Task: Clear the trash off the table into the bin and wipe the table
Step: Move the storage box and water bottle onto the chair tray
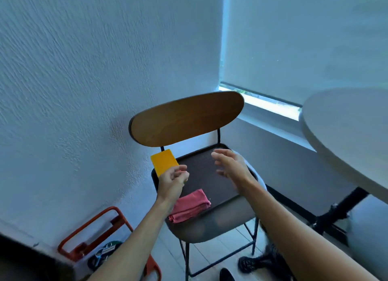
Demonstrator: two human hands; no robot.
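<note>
Head view: above the chair (210, 217) seat, the left hand (171, 183) pinches a yellow sponge (163, 161); the right hand (231, 165) hovers spread, holding nothing. A folded pink cloth (190, 206) lies at the seat's front; a loose pinch could drop the sponge.

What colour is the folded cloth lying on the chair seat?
Pink-red; the cloth shows plainly in the head view, on the front of the chair seat.

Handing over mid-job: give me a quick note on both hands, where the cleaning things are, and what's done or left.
Left hand grips a yellow sponge above the chair seat.
Right hand is open, holding nothing, over the same seat.
Folded pink cloth lies on the seat's front edge.
The visible part of the round table at right shows no trash; the rest is out of frame, and no bin is recognisable.
Left: wiping not yet seen; check the remaining tabletop.
</note>
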